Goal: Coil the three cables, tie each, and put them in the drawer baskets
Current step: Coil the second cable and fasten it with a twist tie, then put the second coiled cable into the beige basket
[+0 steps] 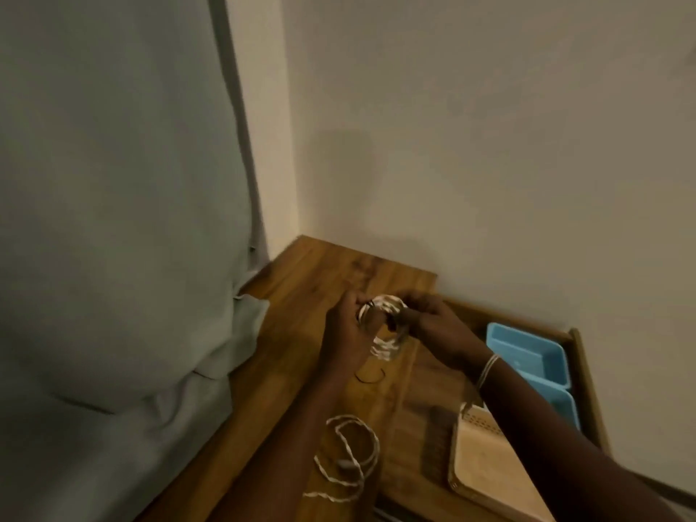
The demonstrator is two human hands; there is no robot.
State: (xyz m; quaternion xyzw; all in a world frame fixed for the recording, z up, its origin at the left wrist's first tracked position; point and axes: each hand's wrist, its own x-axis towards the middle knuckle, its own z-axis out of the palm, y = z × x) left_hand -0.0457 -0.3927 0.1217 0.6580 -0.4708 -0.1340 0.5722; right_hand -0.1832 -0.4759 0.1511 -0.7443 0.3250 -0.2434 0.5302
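— Above the wooden tabletop [301,280], what are you holding?

— I hold a coiled cable [382,325] up in the air with both hands. It is a small ring of white cord. My left hand [348,322] has its fingers curled round the left side of the ring. My right hand [433,318] pinches the right side of the ring. The picture is blurry there, so I cannot see what my fingertips do.

— Where are the other cables?

— A loose white cable [350,457] lies on the tabletop, close to me, under my left arm. It is in big messy loops and is not tied. I cannot find a third cable.

— What is that thin dark curve?

— It is a little dark band [371,376] lying on the tabletop, just under the ring I hold.

— And the baskets?

— They sit in the open drawer [582,356] to my right. A blue basket [527,352] is at the far end, next to the wall. A cream basket [482,457] with small holes is nearer to me, under my right arm. My right wrist has a pale bracelet [487,371] on it.

— What is on your left?

— A big grey-green curtain [113,220] hangs there, and its edge rests on the tabletop.
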